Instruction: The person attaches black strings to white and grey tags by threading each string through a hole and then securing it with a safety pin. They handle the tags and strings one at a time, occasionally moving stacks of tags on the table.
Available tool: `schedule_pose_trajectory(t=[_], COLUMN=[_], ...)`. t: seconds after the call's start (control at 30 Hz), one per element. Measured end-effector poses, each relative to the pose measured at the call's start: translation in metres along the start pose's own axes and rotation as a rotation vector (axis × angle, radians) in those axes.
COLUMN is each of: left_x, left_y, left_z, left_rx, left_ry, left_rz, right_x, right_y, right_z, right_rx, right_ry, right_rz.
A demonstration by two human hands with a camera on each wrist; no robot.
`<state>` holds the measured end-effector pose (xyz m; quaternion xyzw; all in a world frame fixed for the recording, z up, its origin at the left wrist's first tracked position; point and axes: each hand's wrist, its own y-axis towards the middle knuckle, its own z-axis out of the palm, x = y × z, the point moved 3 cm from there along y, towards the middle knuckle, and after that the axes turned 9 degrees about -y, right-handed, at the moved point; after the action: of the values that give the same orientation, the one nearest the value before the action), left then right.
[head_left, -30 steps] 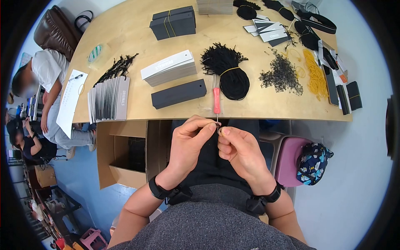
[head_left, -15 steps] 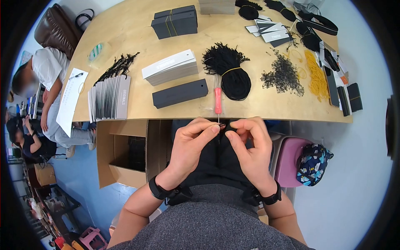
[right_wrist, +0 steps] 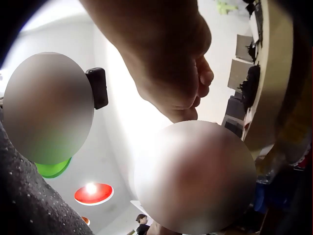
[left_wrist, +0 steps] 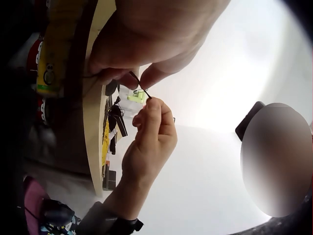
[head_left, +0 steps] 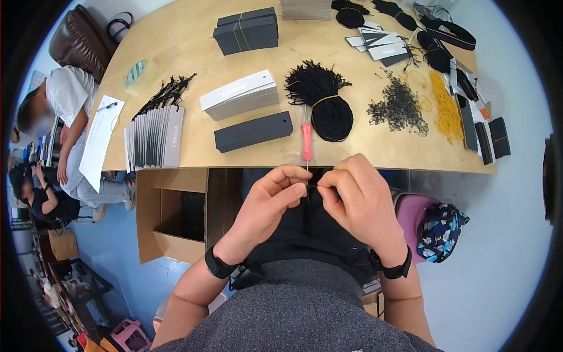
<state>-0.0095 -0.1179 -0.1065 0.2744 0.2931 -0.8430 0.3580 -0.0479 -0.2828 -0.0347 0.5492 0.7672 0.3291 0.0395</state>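
Just beyond the table edge, my left hand [head_left: 261,202] pinches a thin black cord [left_wrist: 133,75] between thumb and fingertips. My right hand [head_left: 363,205] pinches the same cord's other end a short way off. A small wire pin [left_wrist: 140,91] hangs on the cord between the hands in the left wrist view. Right ahead, a tool with a red handle [head_left: 307,141] lies on the table, its thin metal shaft pointing over the edge between my hands. In the right wrist view the fingertips are mostly covered by blur.
On the table [head_left: 170,47] are a bundle of black cords [head_left: 331,117], a pile of dark pins [head_left: 399,105], yellow bands [head_left: 446,105], dark tags [head_left: 252,132], white tags [head_left: 237,94] and strung tags [head_left: 153,141]. Below stands an open cardboard box [head_left: 182,249]. A person [head_left: 70,97] sits at left.
My hands were together at the tool's tip a second ago. The right hand let go, opened, then turned over and pinched the cord, now a little farther right. The left hand stays nearly in place.
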Motion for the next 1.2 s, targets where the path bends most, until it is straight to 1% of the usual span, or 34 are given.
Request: schedule_pose_trajectory(t=[0.07, 0.13, 0.27, 0.33, 0.37, 0.43, 0.47, 0.53, 0.57, 0.6, 0.63, 0.67, 0.7, 0.73, 0.77, 0.8, 0.83, 0.87, 0.9, 0.93, 0.97, 1.0, 1.03, 1.07, 1.1, 1.13, 1.17, 1.2], left_x=[0.001, 0.002, -0.001, -0.001, -0.002, -0.002, 0.0, 0.0, -0.001, -0.01, -0.016, -0.016, -0.018, -0.02, -0.022, -0.023, -0.024, -0.026, -0.029, -0.03, -0.03, -0.028, -0.025, -0.025, -0.022, -0.018, -0.017, -0.015], left_y=[-0.001, -0.002, -0.003, -0.005, -0.006, -0.008, -0.007, -0.004, -0.004, -0.005, -0.008, -0.007, -0.01, -0.013, -0.013, -0.013, -0.014, -0.016, -0.015, -0.014, -0.012, -0.007, -0.004, -0.005, -0.005, -0.006, -0.008, -0.009], left_z=[-0.002, -0.004, -0.012, -0.012, -0.009, -0.001, 0.0, 0.0, 0.001, 0.006, 0.012, 0.013, 0.017, 0.021, 0.02, 0.023, 0.026, 0.03, 0.033, 0.033, 0.03, 0.021, 0.016, 0.017, 0.016, 0.014, 0.016, 0.017], left_rx=[0.033, -0.022, -0.034, 0.006, 0.006, -0.02, -0.021, -0.066, -0.065, -0.05, -0.028, -0.023, 0.031, 0.084, 0.082, 0.124, 0.167, 0.166, 0.112, 0.06, 0.059, 0.101, 0.139, 0.141, 0.118, 0.094, 0.093, 0.075], left_ry=[-0.055, 0.077, 0.073, -0.177, -0.177, -0.362, -0.362, -0.044, -0.044, 0.426, 0.896, 0.896, 1.065, 1.233, 1.235, 1.307, 1.378, 1.378, 1.272, 1.165, 1.165, 0.912, 0.659, 0.659, 0.524, 0.39, 0.39, 0.33], left_rz=[-0.007, -0.035, -0.029, -0.1, -0.102, -0.132, -0.132, 0.053, 0.053, 0.307, 0.558, 0.556, 0.72, 0.888, 0.888, 0.934, 0.98, 0.98, 0.88, 0.782, 0.782, 0.632, 0.48, 0.479, 0.33, 0.183, 0.183, 0.12], right_x=[-0.004, -0.006, -0.01, -0.011, -0.01, -0.005, -0.002, 0.005, 0.006, 0.007, 0.006, 0.004, 0.004, 0.001, -0.001, -0.003, -0.007, -0.009, -0.009, -0.007, -0.005, -0.004, -0.003, -0.001, -0.002, -0.003, -0.003, -0.004], right_y=[0.003, 0.006, 0.003, -0.001, -0.004, -0.009, -0.012, -0.017, -0.019, -0.021, -0.023, -0.025, -0.025, -0.027, -0.029, -0.031, -0.034, -0.037, -0.037, -0.034, -0.03, -0.028, -0.023, -0.02, -0.02, -0.02, -0.02, -0.02], right_z=[-0.002, -0.001, 0.006, 0.009, 0.012, 0.018, 0.021, 0.025, 0.023, 0.02, 0.02, 0.02, 0.018, 0.019, 0.02, 0.02, 0.022, 0.025, 0.024, 0.019, 0.015, 0.013, 0.009, 0.006, 0.006, 0.005, 0.005, 0.004], right_rx=[0.014, 0.0, -0.048, -0.038, -0.037, -0.023, -0.022, -0.031, 0.013, 0.012, 0.054, 0.095, 0.094, 0.157, 0.223, 0.224, 0.269, 0.314, 0.314, 0.24, 0.166, 0.166, 0.147, 0.126, 0.124, 0.134, 0.145, 0.145], right_ry=[-0.006, -0.008, -0.021, -0.027, -0.026, 0.001, 0.002, 0.068, 0.093, 0.092, 0.182, 0.274, 0.274, 0.389, 0.505, 0.507, 0.634, 0.762, 0.761, 0.746, 0.73, 0.731, 0.673, 0.613, 0.612, 0.575, 0.539, 0.539], right_rz=[0.004, -0.008, 0.012, 0.041, 0.043, 0.042, 0.042, 0.109, 0.176, 0.178, 0.278, 0.379, 0.382, 0.496, 0.608, 0.604, 0.686, 0.769, 0.769, 0.688, 0.607, 0.607, 0.517, 0.43, 0.431, 0.395, 0.358, 0.357])
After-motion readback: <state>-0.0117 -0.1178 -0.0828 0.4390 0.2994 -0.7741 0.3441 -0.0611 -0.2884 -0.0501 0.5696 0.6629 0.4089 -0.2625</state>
